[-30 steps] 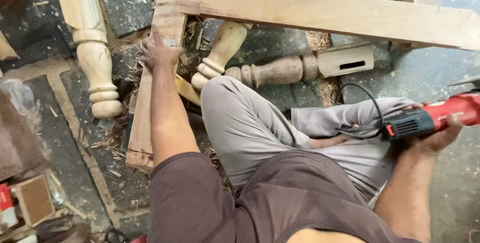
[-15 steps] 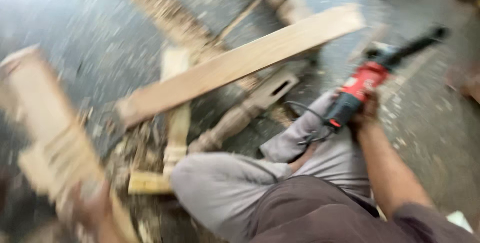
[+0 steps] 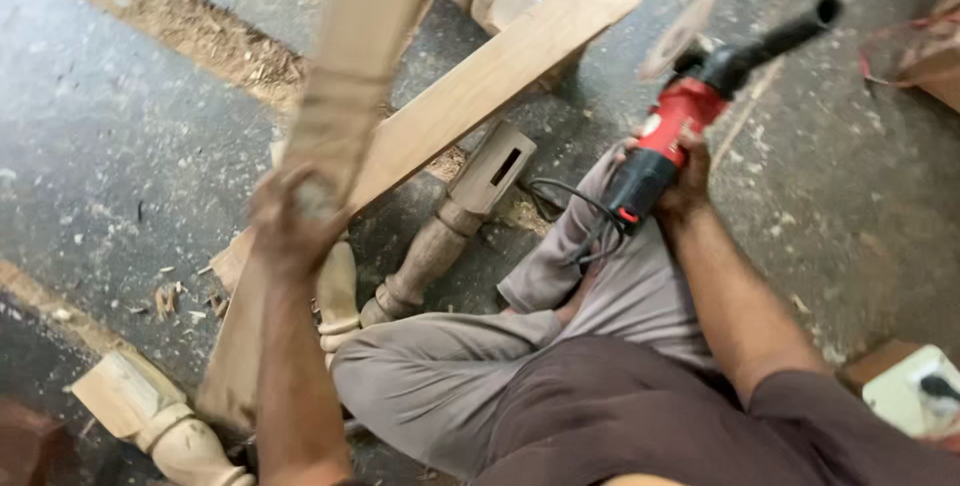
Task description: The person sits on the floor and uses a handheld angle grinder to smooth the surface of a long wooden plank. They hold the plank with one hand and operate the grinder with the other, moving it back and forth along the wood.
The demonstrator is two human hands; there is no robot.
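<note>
My left hand [image 3: 292, 218] grips a pale turned wooden leg [image 3: 345, 76] and holds it up off the floor, blurred by motion. My right hand [image 3: 672, 174] holds a red and black angle grinder [image 3: 690, 111] by its body, its disc [image 3: 676, 38] raised over the floor and its black side handle pointing to the upper right. The grinder's black cord [image 3: 560, 208] loops over my grey trouser leg. I sit on the floor with my knee bent.
A long wooden plank [image 3: 480, 86] lies diagonally on the dark stone floor. A darker turned leg with a slotted square end [image 3: 455, 221] lies under it. Another pale leg [image 3: 165, 426] lies at lower left. Sawdust [image 3: 210, 41] fills a floor seam. A white box [image 3: 915, 391] sits at lower right.
My left hand has lifted the pale turned leg from the lower left up to the middle of the view. The right hand has kept the grinder while the view swung.
</note>
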